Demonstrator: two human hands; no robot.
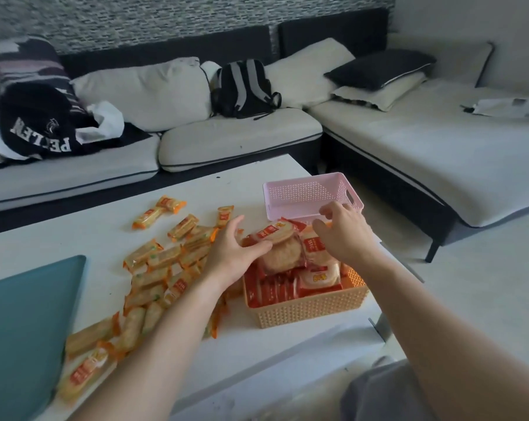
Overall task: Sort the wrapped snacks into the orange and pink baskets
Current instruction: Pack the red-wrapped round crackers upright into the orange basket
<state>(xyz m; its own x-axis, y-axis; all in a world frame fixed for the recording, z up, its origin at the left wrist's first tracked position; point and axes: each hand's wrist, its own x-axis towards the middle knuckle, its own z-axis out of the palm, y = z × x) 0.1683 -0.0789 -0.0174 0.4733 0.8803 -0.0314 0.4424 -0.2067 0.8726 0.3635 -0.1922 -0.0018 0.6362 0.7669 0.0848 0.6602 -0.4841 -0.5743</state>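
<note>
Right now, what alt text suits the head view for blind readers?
The left hand holds a red snack over an orange basket of them, the right hand alongside. A pink basket behind looks empty; long snacks litter the table.

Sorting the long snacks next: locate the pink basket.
Head view, right of centre: the pink basket sits on the table just behind the orange basket, beyond the right hand.

Dark garment (41, 123) on sofa (238, 138): white block capitals, upside down to the camera, approx. "PE?LEN", third letter uncertain. Round cracker pack (275, 235) above orange basket (305, 308): red label, white print, blurred and unreadable. Long snack packs (84, 369) on table (74, 226): same red labels, also illegible.
</note>
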